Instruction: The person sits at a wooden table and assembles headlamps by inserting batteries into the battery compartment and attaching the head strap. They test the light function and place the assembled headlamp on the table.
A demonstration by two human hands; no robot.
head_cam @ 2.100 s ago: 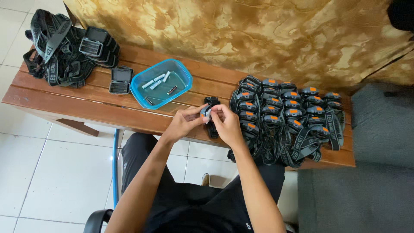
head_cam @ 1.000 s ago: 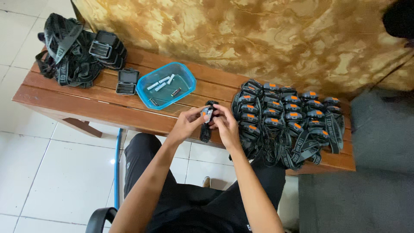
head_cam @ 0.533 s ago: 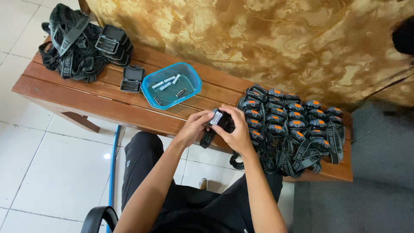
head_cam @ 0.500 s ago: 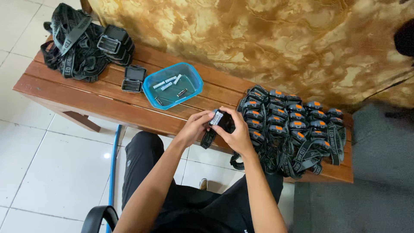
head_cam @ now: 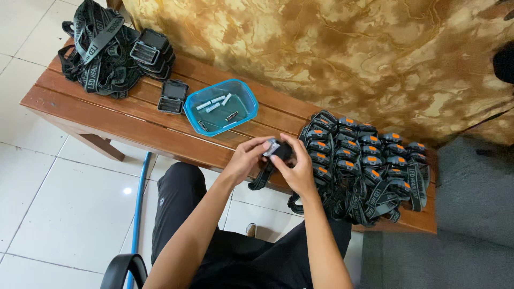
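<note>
Headlamp (head_cam: 279, 151) with a dangling grey strap sits above the table's (head_cam: 123, 126) near edge, gripped by both hands: left hand (head_cam: 247, 159) pinching its left end, right hand (head_cam: 296, 166) clasping its body. Right lies a headlamp pile (head_cam: 364, 166); far left, a blue tray (head_cam: 220, 107) of batteries.

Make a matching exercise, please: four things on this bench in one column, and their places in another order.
Things
1. blue tray
2. headlamp being worked on
3. pile of headlamps with orange buttons
4. heap of loose straps

Places
A. far left end of the bench
B. between both hands
C. right part of the bench
D. middle, holding batteries

Pairs: 1-D, 2-B, 3-C, 4-A
</note>
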